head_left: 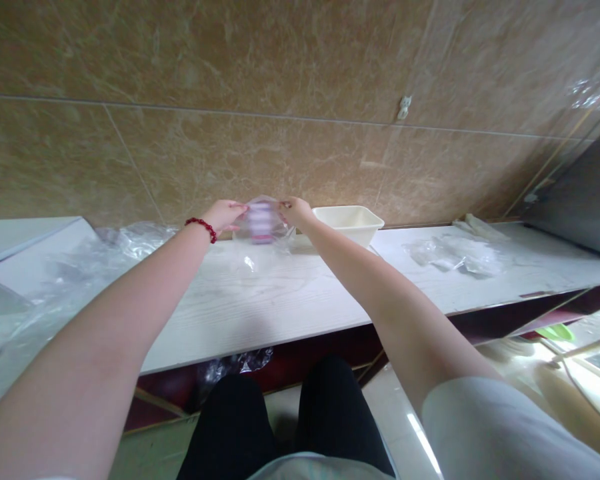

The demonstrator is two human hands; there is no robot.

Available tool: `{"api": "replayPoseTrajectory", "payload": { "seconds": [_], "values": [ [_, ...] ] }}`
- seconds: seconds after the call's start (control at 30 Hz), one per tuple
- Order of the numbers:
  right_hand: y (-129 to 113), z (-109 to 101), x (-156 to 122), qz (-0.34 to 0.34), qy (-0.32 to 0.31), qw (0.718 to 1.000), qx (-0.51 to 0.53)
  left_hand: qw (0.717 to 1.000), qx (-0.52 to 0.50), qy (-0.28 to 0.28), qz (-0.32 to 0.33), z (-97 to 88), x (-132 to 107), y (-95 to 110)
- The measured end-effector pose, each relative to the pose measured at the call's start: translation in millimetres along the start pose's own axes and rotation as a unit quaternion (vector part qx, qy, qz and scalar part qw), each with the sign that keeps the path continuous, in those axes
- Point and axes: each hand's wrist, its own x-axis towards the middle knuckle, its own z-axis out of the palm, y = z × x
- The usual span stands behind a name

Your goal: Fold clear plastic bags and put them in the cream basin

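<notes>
Both hands meet above the far part of the white counter, near the wall. My left hand (229,216), with a red bead bracelet on its wrist, pinches one side of a clear plastic bag (275,230). On the bag's other side, my right hand (295,211) has its fingers closed on the edge. Within the bag, or just behind its film, shows a blurred white-and-purple item (261,223) with a pink lower edge; its kind cannot be made out. A cream plastic bin (353,223) stands beside my right forearm, partly hidden by it.
Crumpled clear plastic (145,240) and a white box (35,257) lie at the left. More clear bags (460,253) rest on the right of the counter (280,313). A tiled wall (280,160) closes off the back. Dark shelving sits below the counter.
</notes>
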Motion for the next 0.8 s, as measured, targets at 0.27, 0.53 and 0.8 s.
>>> {"api": "replayPoseTrajectory", "payload": {
  "seconds": [0.27, 0.53, 0.8],
  "values": [
    [5, -5, 0, -0.042, 0.075, 0.995, -0.049, 0.989, -0.108, -0.009, 0.096, 2.6, 8, -9],
    [17, 7, -49, -0.144, 0.074, 0.987, 0.007, 0.987, -0.048, -0.031, 0.147, -3.6, -20, -45],
    [52, 40, -122, -0.205, -0.046, 0.977, 0.030, 0.974, 0.079, -0.108, 0.185, 1.3, -70, -99]
  ]
}}
